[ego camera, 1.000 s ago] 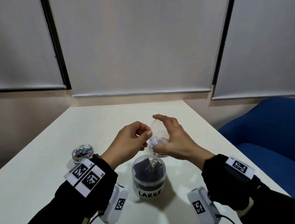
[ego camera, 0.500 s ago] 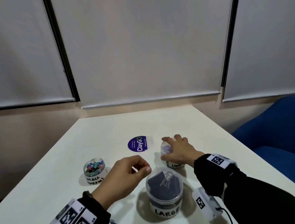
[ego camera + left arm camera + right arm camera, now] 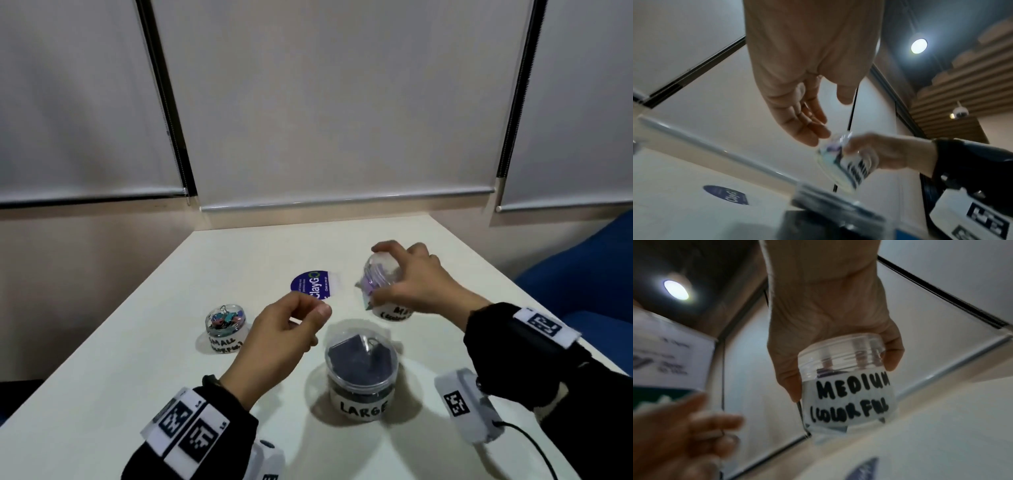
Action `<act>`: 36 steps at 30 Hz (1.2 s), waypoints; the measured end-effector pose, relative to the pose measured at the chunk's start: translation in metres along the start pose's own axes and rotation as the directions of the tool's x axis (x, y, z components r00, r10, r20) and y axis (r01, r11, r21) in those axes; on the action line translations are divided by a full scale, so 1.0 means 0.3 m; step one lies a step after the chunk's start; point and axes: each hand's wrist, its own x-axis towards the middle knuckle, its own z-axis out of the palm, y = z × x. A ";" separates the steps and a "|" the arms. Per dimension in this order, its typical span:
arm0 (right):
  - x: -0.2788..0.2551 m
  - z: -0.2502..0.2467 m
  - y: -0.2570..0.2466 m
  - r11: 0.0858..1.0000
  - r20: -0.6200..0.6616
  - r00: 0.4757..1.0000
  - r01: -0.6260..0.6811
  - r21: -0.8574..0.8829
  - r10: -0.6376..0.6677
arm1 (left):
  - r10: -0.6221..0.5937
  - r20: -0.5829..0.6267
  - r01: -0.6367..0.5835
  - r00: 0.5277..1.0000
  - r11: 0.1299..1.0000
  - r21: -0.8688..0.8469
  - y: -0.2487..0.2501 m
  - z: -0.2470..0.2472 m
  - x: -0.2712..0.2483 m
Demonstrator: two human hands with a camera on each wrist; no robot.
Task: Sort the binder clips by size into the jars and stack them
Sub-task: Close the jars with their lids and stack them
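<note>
The right hand [image 3: 416, 286] has its fingers and thumb curled round the lidded clear plastic jar with the handwritten MEDIUM label [image 3: 846, 382], gripping it by the lid end; in the left wrist view the jar looks tilted and clear of the white surface [image 3: 137, 359], though the blur makes me hedge on how high. Purple clips show through its wall from the head view. The left hand [image 3: 284, 337] hovers empty between the jars, fingers loosely curled, thumb near forefinger, holding nothing I can see. Just in front of the person stands the widest clear plastic jar marked LARGE [image 3: 361, 373], dark clips inside, lid on. Off to the left, well apart, sits the little clear jar marked SMALL [image 3: 225, 327] with its mixed-colour clips, lid on too. A round blue ClayGo sticker [image 3: 313, 289] lies flat further back. So the sorting looks finished to me, every jar filled and capped, and this is the stacking step: medium onto large. The next move, I'd judge, calls for carrying the medium jar over the large lid, levelling it, centring it and setting it down gently, with the free hand perhaps steadying the base jar. A smooth lid could let it slide.
</note>
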 end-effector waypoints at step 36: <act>-0.566 -0.077 -0.387 0.709 0.307 0.653 0.537 0.456 -0.692 | 0.175 0.768 0.770 0.616 0.069 -0.634 0.100 -0.049 -0.459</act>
